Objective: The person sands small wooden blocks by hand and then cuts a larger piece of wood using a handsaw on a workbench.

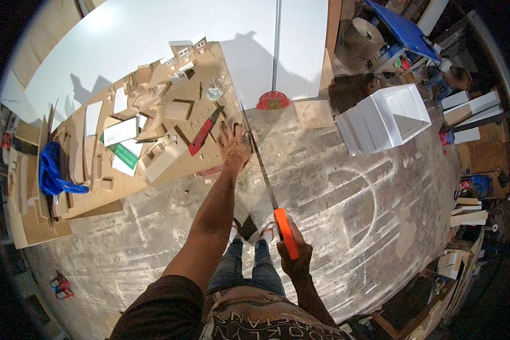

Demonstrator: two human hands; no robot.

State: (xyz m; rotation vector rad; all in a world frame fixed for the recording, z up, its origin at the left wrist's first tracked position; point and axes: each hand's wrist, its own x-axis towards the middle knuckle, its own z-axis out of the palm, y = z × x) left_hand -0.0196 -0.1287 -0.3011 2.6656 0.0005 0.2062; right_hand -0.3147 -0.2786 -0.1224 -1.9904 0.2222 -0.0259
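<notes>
My right hand is wrapped round the orange handle of a handsaw. Its long, narrow blade runs up and away to the right edge of the worktable, close beside my left hand. That left hand lies at the table's edge with its fingers spread and pressing down; whatever is under the palm is hidden. Just left of it rests a red and black hand tool, shaped like a utility knife. Past the fingertips sits a small clear plastic item.
Small wood offcuts, white pieces and a green sheet cover the table, with a blue plastic bag at its left end. A broom with a red head leans on the white wall. Right of it stands a white box-like unit on the concrete floor.
</notes>
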